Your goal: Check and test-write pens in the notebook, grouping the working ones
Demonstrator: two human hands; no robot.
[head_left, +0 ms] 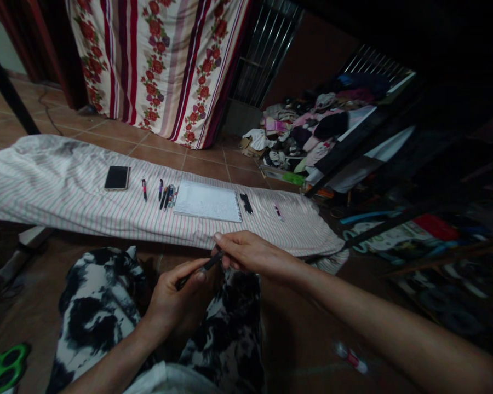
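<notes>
A dark pen (pixel 212 261) is held slantwise above my lap between both hands. My left hand (pixel 179 293) closes its thumb and fingers round the lower end. At the upper end, my right hand (pixel 242 250) pinches the tip between thumb and fingers. Beyond them, a spiral notebook (pixel 207 201) lies open on the striped cloth (pixel 86 210). Several pens (pixel 167 197) lie by its left side, with a pink and black pen (pixel 144 190) farther left. Some black pens (pixel 246 203) rest right of the notebook, and a pink and white pen (pixel 278 212) lies beyond those.
A dark-screened phone (pixel 117 178) lies on the cloth at left. A floral curtain (pixel 152 65) hangs behind. Clothes are heaped (pixel 308 126) at the back right. A green object with round holes (pixel 6 361) is at lower left; a small bottle-like item (pixel 350 357) lies on the floor.
</notes>
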